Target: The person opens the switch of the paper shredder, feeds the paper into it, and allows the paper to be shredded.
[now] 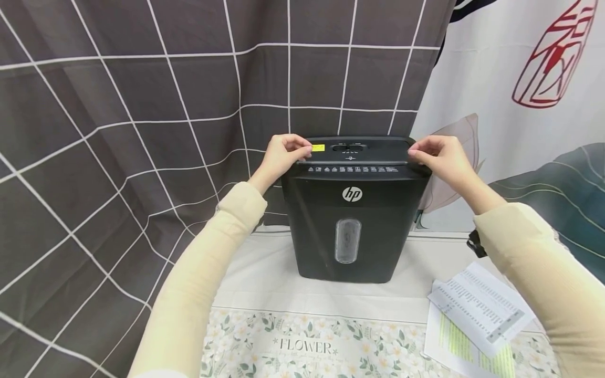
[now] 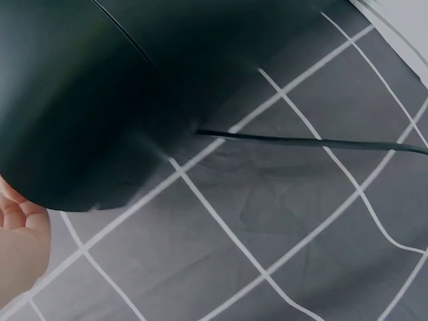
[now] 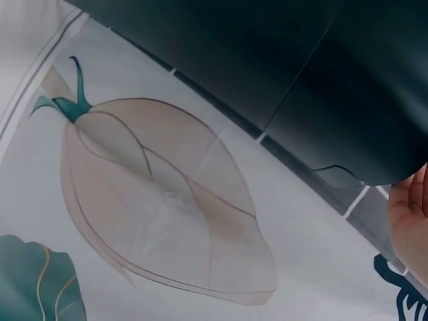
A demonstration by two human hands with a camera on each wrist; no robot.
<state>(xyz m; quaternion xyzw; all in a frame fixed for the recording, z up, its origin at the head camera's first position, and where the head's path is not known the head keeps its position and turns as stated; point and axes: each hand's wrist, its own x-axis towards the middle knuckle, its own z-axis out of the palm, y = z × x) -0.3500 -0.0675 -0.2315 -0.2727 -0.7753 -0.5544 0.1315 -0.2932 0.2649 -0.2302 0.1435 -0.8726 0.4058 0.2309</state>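
A black paper shredder (image 1: 321,220) with an HP logo and a clear oval window stands upright on the white surface. My left hand (image 1: 285,152) grips the left end of its top, thumb towards me, beside a small yellow label (image 1: 317,148). At the opposite end, my right hand (image 1: 441,153) grips the top's right edge in the same way. Both wrist views show curled fingers at the rim of the shredder's head; the fingertips are partly hidden.
Printed paper sheets (image 1: 482,310) lie at the front right, under my right forearm. A floral mat (image 1: 283,341) covers the front of the surface. Behind hangs a dark checked cloth (image 1: 189,105). A thin black cord (image 2: 301,141) runs out behind the shredder.
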